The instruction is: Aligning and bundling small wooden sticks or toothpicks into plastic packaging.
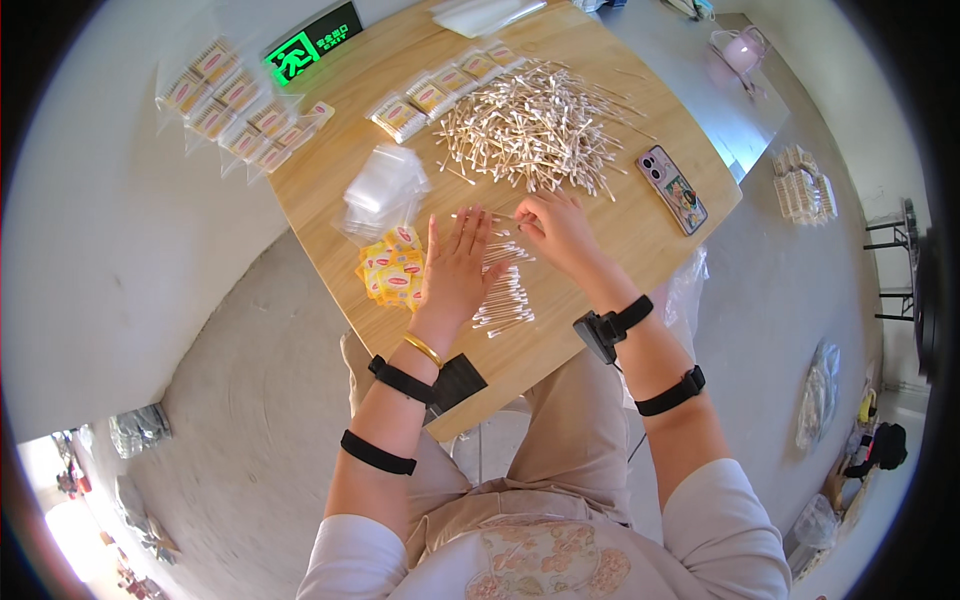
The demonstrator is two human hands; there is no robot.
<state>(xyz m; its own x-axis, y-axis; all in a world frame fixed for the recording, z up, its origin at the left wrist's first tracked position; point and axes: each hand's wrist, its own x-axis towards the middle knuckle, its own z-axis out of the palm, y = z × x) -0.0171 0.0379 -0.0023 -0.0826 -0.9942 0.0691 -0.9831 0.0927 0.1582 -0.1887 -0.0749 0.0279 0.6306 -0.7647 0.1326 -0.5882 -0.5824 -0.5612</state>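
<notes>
My left hand (456,262) lies flat with its fingers stretched out and spread. Its thumb side rests at a row of cotton swabs (508,302) laid side by side on the wooden table. Just right of those fingertips, my right hand (556,228) is closed in a pinch at the end of a cotton swab (500,216). A large loose heap of cotton swabs (540,125) lies beyond both hands. Yellow-and-white printed cards (392,270) are piled left of my left hand, and a stack of clear plastic bags (384,188) sits behind them.
Filled swab packs (430,97) line up left of the heap. More packs (235,95) lie off the table's left edge, by a green exit sign (312,45). A phone (672,190) lies at right, and a dark flat piece (460,383) at the near edge.
</notes>
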